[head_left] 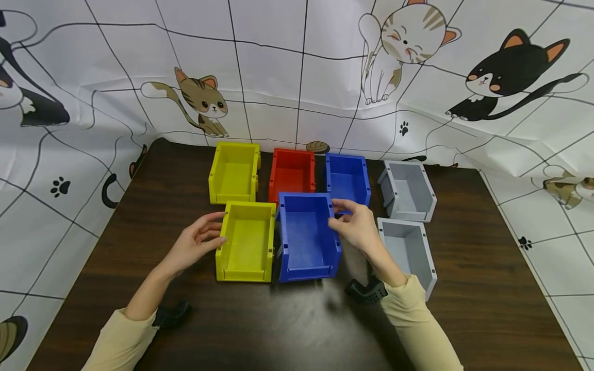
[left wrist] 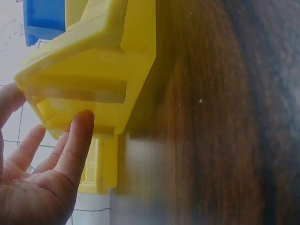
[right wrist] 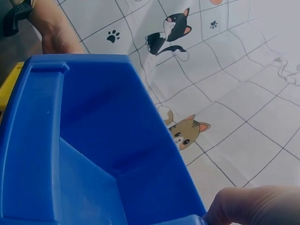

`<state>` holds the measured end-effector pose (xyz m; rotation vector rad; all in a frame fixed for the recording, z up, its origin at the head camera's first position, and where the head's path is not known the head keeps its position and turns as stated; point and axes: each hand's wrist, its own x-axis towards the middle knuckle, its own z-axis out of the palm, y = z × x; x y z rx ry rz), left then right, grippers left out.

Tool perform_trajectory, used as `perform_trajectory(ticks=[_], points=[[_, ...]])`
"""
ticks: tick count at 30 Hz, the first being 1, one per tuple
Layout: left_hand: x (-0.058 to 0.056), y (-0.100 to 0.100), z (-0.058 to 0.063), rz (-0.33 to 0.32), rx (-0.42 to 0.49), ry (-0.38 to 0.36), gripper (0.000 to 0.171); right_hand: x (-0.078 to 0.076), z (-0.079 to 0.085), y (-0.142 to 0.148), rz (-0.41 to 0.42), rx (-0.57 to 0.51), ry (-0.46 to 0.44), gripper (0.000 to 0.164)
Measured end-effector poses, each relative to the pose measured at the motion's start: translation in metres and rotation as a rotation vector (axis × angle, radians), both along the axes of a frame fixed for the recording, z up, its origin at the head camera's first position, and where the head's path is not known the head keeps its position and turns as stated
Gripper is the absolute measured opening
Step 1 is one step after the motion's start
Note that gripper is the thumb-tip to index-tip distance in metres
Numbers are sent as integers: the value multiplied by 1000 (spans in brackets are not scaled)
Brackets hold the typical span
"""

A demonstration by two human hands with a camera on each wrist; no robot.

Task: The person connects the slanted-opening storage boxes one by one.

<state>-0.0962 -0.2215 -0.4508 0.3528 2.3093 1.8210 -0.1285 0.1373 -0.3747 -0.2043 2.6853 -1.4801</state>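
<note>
A blue storage bin (head_left: 306, 232) is held by my right hand (head_left: 356, 226), which pinches the upper right wall between thumb and fingers. The bin seems raised over the table, with a shadow below its front. In the right wrist view its open inside (right wrist: 103, 108) faces the camera, and the fingers (right wrist: 253, 206) are at a lower corner. My left hand (head_left: 197, 239) is at the left side of the front yellow bin (head_left: 246, 242), its fingers loosely spread. The left wrist view has the thumb (left wrist: 77, 140) right at that bin's side wall (left wrist: 103, 70).
Behind stand another yellow bin (head_left: 234, 172), a red bin (head_left: 292, 172) and a second blue bin (head_left: 348, 178). Two grey bins (head_left: 408, 190) line up at the right, the nearer partly hidden by my right arm. A cat-print sheet (head_left: 278, 67) surrounds the dark wooden table (head_left: 260, 330).
</note>
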Motion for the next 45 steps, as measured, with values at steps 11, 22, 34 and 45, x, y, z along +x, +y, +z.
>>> perform_trajectory(ticks=[11, 22, 34, 45], points=[[-1, 0, 0, 0, 2, -5, 57, 0, -1, -2, -14, -25, -38, 44], [-1, 0, -1, -3, 7, -5, 57, 0, -2, -4, -53, -59, -73, 44], [-3, 1, 1, 1, -15, -32, 58, 1, -4, -4, -92, -63, -79, 44], [-5, -2, 0, -11, -17, -15, 58, 2, -6, -6, -79, -64, -84, 46]])
